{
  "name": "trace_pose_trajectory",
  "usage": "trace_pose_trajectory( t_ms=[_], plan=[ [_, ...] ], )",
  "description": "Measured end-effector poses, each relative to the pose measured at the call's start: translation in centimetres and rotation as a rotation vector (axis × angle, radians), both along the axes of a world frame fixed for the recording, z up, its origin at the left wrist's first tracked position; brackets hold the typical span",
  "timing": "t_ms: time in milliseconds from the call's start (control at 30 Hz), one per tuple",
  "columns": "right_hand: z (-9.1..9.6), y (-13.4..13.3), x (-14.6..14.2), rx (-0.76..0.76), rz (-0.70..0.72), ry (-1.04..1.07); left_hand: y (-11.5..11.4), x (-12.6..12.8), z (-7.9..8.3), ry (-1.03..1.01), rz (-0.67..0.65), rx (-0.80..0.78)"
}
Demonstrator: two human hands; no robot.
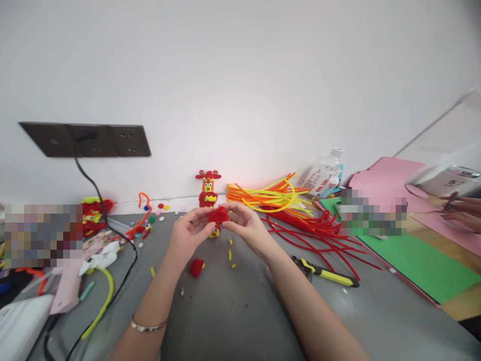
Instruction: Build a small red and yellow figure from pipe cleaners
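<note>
A small red fuzzy piece (218, 215), seemingly made of pipe cleaner, is pinched between my two hands above the grey table. My left hand (191, 226) closes on its left side and my right hand (244, 220) on its right. Just beneath, partly hidden by my fingers, is a yellow piece with an eye (214, 232). Behind my hands stands a red and yellow figure (208, 191) with a wide red hat. Nearer me lies another red fuzzy piece (196, 268) with a yellow tip, and several short yellow bits (230, 254) are scattered beside it.
Yellow and orange pipe cleaners (263, 197) and red ones (319, 228) lie to the right, near yellow-black pliers (326, 273). A pink glue gun (67, 288) and black cord (128, 273) are at left. Green paper (417, 265) and another person's hand (464, 210) appear at right.
</note>
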State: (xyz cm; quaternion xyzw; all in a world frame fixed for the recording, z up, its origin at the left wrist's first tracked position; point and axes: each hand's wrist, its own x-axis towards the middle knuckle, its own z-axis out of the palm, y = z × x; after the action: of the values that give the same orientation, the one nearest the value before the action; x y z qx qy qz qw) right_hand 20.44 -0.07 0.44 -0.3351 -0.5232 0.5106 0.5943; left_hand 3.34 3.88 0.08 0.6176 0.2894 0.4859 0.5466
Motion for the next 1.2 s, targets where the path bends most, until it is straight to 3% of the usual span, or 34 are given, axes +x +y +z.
trace_pose_trajectory(
  t_ms=[533,1200],
  plan=[
    [-0.08,0.02,-0.49,-0.022,-0.055,0.015,-0.14,0.28,0.08,-0.029,0.024,-0.138],
    [-0.3,0.09,-0.74,-0.051,-0.097,0.033,-0.15,0.35,0.11,-0.041,0.053,-0.137]
  ],
)
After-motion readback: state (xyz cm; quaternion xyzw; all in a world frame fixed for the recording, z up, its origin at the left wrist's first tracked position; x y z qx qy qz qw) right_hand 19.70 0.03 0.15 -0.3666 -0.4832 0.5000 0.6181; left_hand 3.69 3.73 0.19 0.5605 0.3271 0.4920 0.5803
